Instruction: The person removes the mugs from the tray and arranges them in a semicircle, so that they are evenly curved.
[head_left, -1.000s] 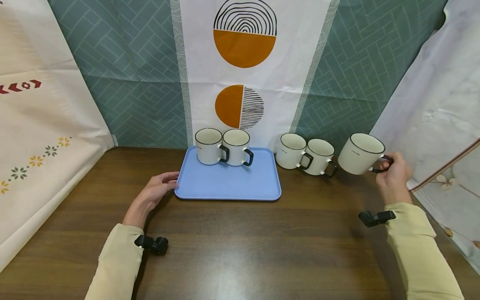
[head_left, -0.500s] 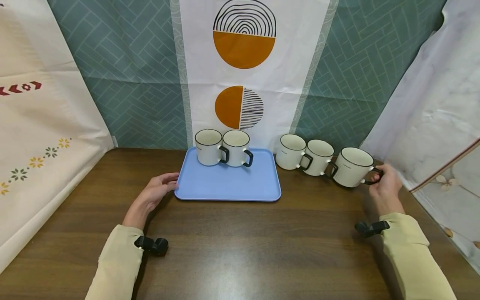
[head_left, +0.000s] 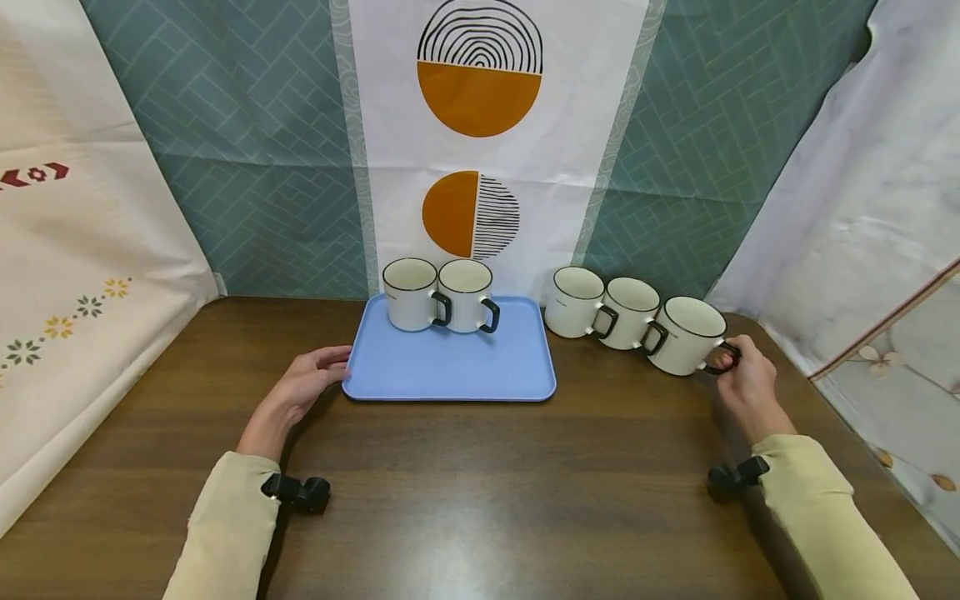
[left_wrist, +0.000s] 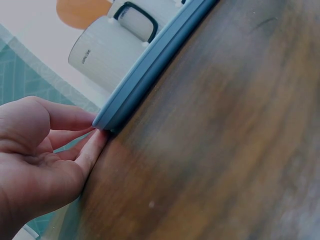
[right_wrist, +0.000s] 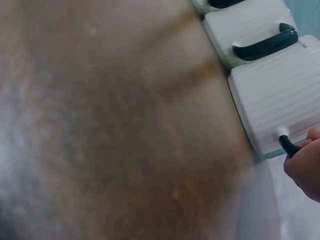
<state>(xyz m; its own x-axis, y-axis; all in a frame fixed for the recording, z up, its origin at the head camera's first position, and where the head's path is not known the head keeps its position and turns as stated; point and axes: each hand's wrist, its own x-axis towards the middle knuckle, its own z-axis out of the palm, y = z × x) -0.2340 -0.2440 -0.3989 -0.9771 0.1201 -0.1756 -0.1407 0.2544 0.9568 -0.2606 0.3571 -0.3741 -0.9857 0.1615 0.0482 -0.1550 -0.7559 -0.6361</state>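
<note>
Gripping mug (head_left: 681,342): right hand (head_left: 752,387) clamped on handle (right_wrist: 290,146) | handle points right, axis upright | left hand (head_left: 300,387) touches tray (head_left: 450,371), pinch unclear

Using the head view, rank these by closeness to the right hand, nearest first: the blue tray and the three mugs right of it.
From the right hand:
1. Rightmost mug: its handle is in that hand's grip.
2. Middle mug: just left of the rightmost.
3. Leftmost mug of the three: at the row's left end.
4. Blue tray: left of all three.
</note>
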